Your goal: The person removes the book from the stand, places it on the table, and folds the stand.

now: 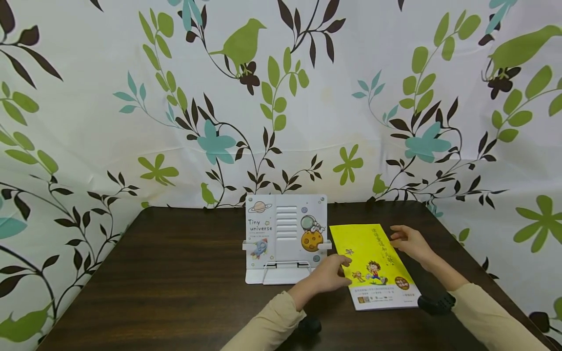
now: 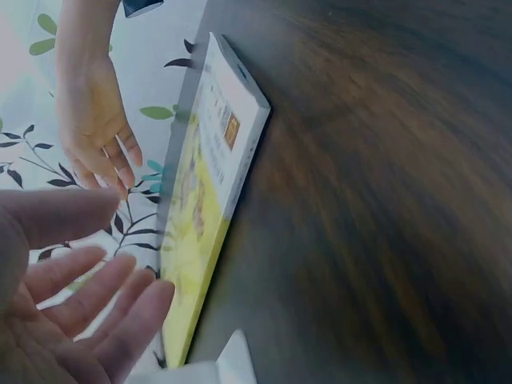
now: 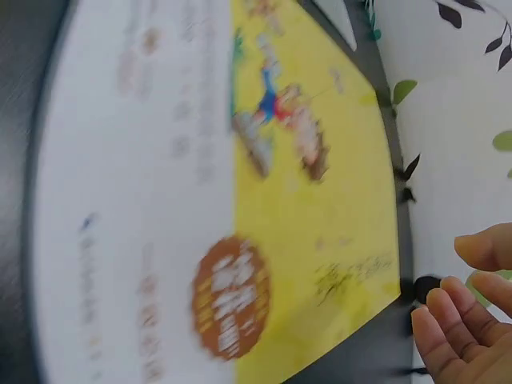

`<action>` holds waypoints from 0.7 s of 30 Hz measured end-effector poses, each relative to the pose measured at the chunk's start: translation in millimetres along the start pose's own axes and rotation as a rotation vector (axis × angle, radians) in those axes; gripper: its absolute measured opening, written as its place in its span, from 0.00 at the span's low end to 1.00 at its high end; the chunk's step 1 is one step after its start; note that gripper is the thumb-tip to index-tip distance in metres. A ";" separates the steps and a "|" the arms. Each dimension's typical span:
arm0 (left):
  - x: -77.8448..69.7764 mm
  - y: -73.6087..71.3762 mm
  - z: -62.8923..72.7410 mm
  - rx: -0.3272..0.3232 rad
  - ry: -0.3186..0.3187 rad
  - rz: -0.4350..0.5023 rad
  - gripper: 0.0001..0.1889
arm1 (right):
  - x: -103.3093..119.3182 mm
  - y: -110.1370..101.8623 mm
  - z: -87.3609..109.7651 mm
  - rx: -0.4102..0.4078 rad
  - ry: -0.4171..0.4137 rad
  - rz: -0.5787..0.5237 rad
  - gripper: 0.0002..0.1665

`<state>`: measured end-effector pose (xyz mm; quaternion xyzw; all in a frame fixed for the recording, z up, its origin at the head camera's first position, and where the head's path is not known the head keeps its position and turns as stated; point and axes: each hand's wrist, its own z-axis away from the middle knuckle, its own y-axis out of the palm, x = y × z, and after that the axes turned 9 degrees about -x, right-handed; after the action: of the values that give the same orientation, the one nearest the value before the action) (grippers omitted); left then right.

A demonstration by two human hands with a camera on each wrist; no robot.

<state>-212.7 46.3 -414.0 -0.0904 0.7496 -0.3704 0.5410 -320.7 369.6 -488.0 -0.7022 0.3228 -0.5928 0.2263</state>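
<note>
A yellow book with a white band along its near end lies flat on the dark table, its cover showing a cartoon child. My left hand hovers by the book's left edge, thumb and fingers apart. Over at the far right edge is my right hand, its fingers loosely bent with nothing between them. The right wrist view shows the cover close up, and the fingers sit beyond its edge. In the left wrist view the left fingers are spread near the book.
A white book stand printed with a rocket, planet and astronaut stands upright just left of the book. Behind the dark wooden table hangs a leaf-and-bird patterned cloth.
</note>
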 end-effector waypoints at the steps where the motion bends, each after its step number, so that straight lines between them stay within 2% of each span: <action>1: 0.2 -3.7 2.5 0.012 0.014 0.019 0.23 | -0.2 1.6 -3.1 -0.006 -0.017 -0.001 0.36; 2: 0.6 -7.4 4.9 0.018 0.028 0.032 0.22 | 3.5 2.6 -4.3 -0.017 -0.026 -0.002 0.35; 4: 1.8 -15.4 9.1 0.010 0.060 0.058 0.21 | 26.7 0.5 0.5 -0.019 -0.021 -0.006 0.33; 9: 7.1 -34.9 18.3 -0.067 0.128 0.124 0.17 | 117.2 -15.5 34.2 0.060 -0.014 -0.070 0.32; 11: 10.2 -42.3 21.9 -0.100 0.126 0.141 0.16 | 140.7 -18.2 44.0 0.096 -0.037 -0.089 0.32; 14: 16.7 -53.8 27.5 -0.152 0.126 0.141 0.15 | 159.5 -15.1 50.1 0.121 -0.032 -0.094 0.31; 21: 47.1 -82.7 45.3 -0.337 0.186 0.103 0.13 | 174.9 0.9 47.5 0.146 -0.062 -0.114 0.31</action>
<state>-213.6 -58.4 -401.4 -0.1064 0.8514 -0.2185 0.4649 -258.8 239.7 -377.8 -0.7192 0.2308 -0.6047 0.2527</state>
